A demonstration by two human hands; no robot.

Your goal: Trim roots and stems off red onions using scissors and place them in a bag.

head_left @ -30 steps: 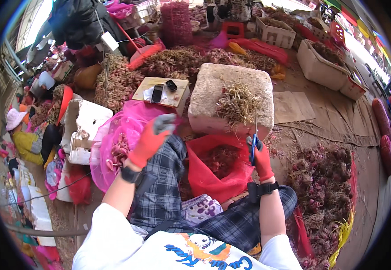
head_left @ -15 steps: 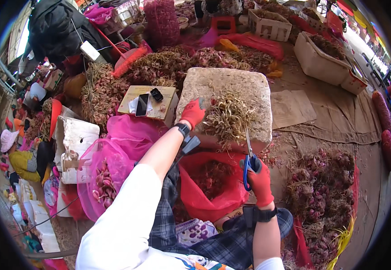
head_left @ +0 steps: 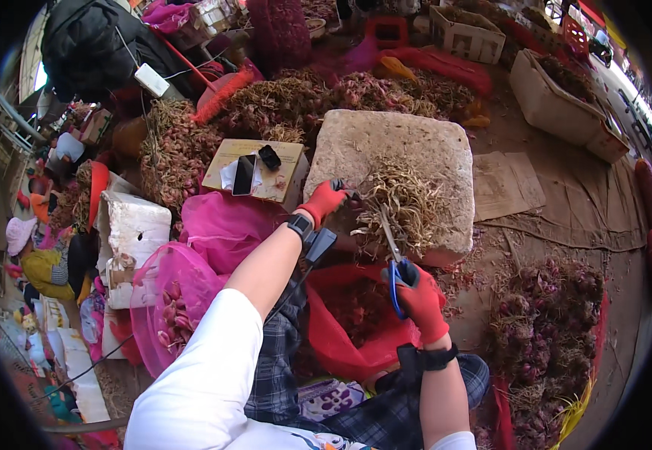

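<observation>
Currently, my left hand (head_left: pixel 323 201) reaches across to the stone block (head_left: pixel 431 150) and closes its gloved fingers on the edge of the stalk pile (head_left: pixel 404 204) that lies there; what exactly is pinched I cannot tell, since the stalks hide the fingertips. My right hand (head_left: pixel 420 301) is wrapped tight round the blue-handled scissors (head_left: pixel 393 251), blades pointing up into the near edge of that same pile.

Progress, as I judge it: trimming is partly done. The red sack (head_left: pixel 341 337) between my knees holds a shallow layer of shallots, and the pink net bag (head_left: pixel 168 307) at my left holds more. A large untrimmed heap (head_left: pixel 543 330) sits on the ground at my right, well apart from both hands, so much remains.

The pile lies directly between the hands, touching the left and just ahead of the scissor tips.
</observation>
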